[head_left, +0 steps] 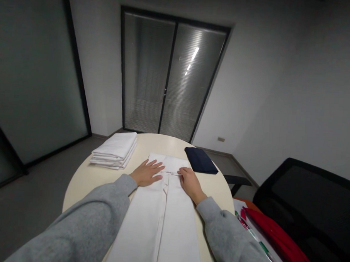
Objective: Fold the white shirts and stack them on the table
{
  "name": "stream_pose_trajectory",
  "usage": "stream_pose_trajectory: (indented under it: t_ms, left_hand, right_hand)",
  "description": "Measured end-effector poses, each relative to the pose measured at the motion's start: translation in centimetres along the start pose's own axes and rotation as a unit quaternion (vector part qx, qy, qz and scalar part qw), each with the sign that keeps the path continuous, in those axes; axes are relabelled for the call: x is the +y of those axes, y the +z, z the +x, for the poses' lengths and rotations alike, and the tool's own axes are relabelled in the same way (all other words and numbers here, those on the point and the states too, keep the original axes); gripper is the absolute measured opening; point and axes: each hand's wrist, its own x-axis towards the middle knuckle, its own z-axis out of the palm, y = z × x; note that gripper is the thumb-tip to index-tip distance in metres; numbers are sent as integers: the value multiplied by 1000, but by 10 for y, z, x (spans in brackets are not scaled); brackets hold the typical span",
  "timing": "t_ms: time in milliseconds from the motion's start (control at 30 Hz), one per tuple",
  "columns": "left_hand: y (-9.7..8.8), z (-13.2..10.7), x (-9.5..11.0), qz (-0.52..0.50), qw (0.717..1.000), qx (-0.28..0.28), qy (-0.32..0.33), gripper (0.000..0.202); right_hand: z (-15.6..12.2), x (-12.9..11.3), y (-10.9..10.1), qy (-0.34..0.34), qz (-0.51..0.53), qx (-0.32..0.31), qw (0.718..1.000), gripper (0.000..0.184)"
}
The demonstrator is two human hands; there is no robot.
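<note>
A long white cloth [148,218] lies on the round table, its two sides brought together along a seam down the middle. Its far end is folded back as a flap across the top. My left hand [147,173] rests flat on the left side by the flap, fingers spread. On the right, my right hand [189,182] has its fingers curled at the flap's edge, seeming to pinch the fabric there; the fingertips are partly hidden. The near end of the cloth runs out of view between my forearms.
A stack of folded white cloths [116,147] sits at the table's [82,185] back left. A folded dark blue cloth [201,160] lies at the back right. Beside the table on the right stands a black mesh chair [305,202], with a red cloth [275,232] near it.
</note>
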Motion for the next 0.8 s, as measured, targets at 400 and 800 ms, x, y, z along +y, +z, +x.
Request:
stream_pose_trajectory:
  t_ms: [400, 800]
  left_hand:
    - [-10, 24, -22, 48, 996, 77, 14, 41]
    - [-17, 13, -7, 121, 985, 115, 36, 27]
  right_hand:
    - [0, 17, 17, 3, 29, 2, 1000, 61]
    - [-2, 18, 19, -9, 43, -17, 999, 60]
